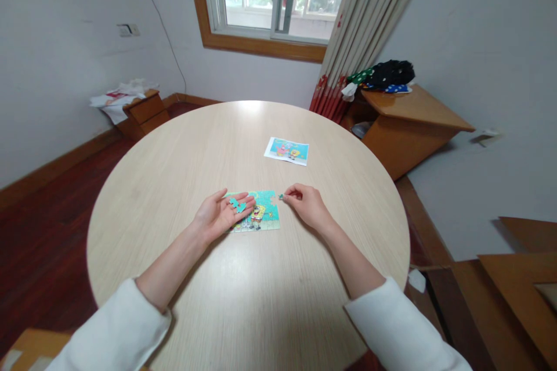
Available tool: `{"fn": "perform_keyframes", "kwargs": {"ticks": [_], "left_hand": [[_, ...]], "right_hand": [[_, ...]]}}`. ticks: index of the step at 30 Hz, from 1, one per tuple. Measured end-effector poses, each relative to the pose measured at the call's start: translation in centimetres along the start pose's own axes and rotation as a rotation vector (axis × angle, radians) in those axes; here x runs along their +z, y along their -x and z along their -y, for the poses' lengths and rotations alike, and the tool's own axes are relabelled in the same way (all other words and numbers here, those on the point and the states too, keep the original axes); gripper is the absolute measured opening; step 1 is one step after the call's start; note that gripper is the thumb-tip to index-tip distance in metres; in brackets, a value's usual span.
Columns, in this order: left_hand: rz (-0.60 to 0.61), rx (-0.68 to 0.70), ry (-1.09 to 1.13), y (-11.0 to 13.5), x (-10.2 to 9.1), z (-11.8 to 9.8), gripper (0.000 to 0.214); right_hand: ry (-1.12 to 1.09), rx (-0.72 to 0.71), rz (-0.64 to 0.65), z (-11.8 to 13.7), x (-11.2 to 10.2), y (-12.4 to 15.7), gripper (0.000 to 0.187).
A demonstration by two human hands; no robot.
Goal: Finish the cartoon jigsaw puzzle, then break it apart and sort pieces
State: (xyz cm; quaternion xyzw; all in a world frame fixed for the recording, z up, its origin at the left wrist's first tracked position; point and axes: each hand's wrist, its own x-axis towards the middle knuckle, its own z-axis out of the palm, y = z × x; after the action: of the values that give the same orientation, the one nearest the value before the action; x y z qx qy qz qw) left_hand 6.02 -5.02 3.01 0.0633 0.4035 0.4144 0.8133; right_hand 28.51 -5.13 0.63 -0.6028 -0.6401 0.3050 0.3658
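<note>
A small cartoon jigsaw puzzle (261, 212) lies flat near the middle of the round wooden table (243, 301). My left hand (220, 214) rests palm up over the puzzle's left part, fingers spread, with a few teal puzzle pieces (237, 204) lying in the palm. My right hand (304, 204) is just right of the puzzle, its fingertips pinched on a single small teal piece (281, 197) at the puzzle's upper right corner. Both forearms wear white sleeves.
A printed reference picture (286, 151) lies farther back on the table. A low wooden cabinet (409, 124) with dark clothes on it stands at the right by the curtain. A small drawer unit (143, 111) with papers sits at the left wall.
</note>
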Motion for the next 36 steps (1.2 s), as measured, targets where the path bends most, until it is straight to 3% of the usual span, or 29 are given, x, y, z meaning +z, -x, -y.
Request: {"fn": "perform_keyframes", "kwargs": {"ticks": [3, 6, 28, 36], "left_hand": [[-0.003, -0.009, -0.007, -0.2, -0.1, 0.0, 0.046], [0.002, -0.010, -0.002, -0.3, -0.2, 0.1, 0.045], [-0.003, -0.003, 0.005, -0.4, -0.2, 0.1, 0.044], [-0.009, -0.003, -0.007, -0.2, -0.1, 0.1, 0.044]], "right_hand": [[-0.232, 0.026, 0.042, 0.0, 0.7, -0.4, 0.014], [-0.304, 0.043, 0.076, -0.1, 1.3, -0.7, 0.016], [-0.192, 0.039, 0.120, -0.6, 1.7, -0.9, 0.012], [-0.192, 0.024, 0.113, -0.7, 1.7, -1.0, 0.018]]}}
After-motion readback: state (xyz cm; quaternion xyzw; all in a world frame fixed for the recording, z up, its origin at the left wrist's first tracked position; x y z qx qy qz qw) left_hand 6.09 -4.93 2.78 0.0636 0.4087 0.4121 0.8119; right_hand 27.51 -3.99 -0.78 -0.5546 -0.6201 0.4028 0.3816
